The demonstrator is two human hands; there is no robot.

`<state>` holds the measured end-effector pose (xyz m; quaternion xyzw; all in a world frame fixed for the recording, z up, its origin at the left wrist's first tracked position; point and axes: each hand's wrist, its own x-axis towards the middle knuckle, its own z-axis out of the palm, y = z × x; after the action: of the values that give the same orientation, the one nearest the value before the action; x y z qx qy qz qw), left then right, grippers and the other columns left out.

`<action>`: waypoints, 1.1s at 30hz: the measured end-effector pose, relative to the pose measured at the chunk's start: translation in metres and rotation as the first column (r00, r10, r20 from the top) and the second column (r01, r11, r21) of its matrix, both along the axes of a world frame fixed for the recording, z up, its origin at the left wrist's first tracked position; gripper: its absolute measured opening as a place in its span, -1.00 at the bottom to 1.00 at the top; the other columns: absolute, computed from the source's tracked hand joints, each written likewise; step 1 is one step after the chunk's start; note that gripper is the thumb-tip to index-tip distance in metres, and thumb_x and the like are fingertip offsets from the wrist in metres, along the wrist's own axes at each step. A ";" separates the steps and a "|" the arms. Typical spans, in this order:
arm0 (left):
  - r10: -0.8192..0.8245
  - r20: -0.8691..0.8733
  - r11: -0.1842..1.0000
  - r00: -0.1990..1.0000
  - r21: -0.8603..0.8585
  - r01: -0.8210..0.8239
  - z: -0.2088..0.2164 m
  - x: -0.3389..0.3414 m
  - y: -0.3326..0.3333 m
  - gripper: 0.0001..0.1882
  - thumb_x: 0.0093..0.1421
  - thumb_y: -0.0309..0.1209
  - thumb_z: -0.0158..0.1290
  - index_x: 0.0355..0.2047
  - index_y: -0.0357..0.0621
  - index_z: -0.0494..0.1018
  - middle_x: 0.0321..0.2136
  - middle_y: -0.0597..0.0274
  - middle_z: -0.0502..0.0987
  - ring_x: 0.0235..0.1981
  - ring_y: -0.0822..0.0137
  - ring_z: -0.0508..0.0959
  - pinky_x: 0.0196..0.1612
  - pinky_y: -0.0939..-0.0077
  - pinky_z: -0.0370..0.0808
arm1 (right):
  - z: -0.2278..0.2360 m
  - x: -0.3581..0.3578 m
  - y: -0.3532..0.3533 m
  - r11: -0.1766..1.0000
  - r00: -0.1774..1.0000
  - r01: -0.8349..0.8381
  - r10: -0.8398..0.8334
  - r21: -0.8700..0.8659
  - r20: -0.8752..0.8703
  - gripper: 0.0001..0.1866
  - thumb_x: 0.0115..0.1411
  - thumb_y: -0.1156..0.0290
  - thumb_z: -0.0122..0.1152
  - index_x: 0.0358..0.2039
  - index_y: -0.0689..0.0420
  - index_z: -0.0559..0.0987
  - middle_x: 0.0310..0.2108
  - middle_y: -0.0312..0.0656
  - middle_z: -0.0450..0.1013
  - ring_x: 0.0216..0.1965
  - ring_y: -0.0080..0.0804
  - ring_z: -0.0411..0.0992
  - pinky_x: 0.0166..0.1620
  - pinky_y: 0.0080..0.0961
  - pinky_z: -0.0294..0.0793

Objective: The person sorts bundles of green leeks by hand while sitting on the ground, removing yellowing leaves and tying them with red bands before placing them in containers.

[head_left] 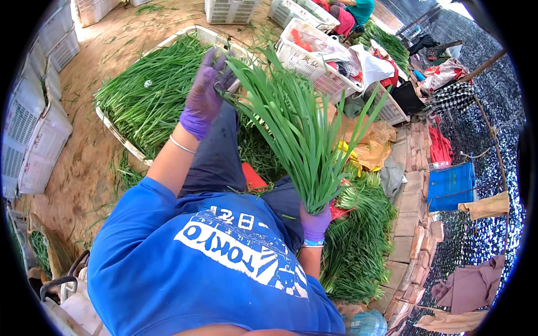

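Note:
A fanned bunch of garlic chives (pixel 308 134), long flat green leaves, rises from my right hand (pixel 315 225). That hand wears a purple glove, and its fingers are closed around the lower end of the bunch. On the other side, my left hand (pixel 206 92), also gloved in purple, is raised with its fingers stretched out and apart. It is beside the leaves' left edge; I cannot tell whether it touches them. Behind it, a white crate (pixel 115 127) is heaped with more cut greens (pixel 154 84). A large pile of chives (pixel 358 246) lies to the right of my right hand.
Stacked white crates (pixel 47 145) line the left side. Farther off, a white crate (pixel 311 64) holds bags and cloths, near another person (pixel 358 11). A low brick edging (pixel 412 224) and a blue container (pixel 451 187) stand at right. Something red (pixel 254 177) lies between my legs.

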<state>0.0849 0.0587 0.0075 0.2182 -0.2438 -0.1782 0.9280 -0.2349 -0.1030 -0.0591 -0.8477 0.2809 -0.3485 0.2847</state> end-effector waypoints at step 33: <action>-0.144 -0.313 0.976 0.939 0.113 0.187 -0.027 -0.042 0.008 -0.57 0.18 -0.18 -0.10 -0.01 -0.14 0.26 -0.13 0.15 0.41 -0.15 0.24 0.43 -0.05 0.33 0.38 | 0.002 -0.003 -0.011 0.834 0.993 -0.046 -0.024 -0.549 -0.120 -0.51 -0.21 0.38 0.21 -0.14 0.05 0.45 -0.37 -0.15 0.43 -0.41 -0.19 0.41 -0.39 -0.33 0.38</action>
<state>0.0425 0.0662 -0.0190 0.2321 -0.1030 -0.3037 0.9183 -0.2374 -0.1144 -0.0568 -0.9149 0.1807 -0.3608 0.0130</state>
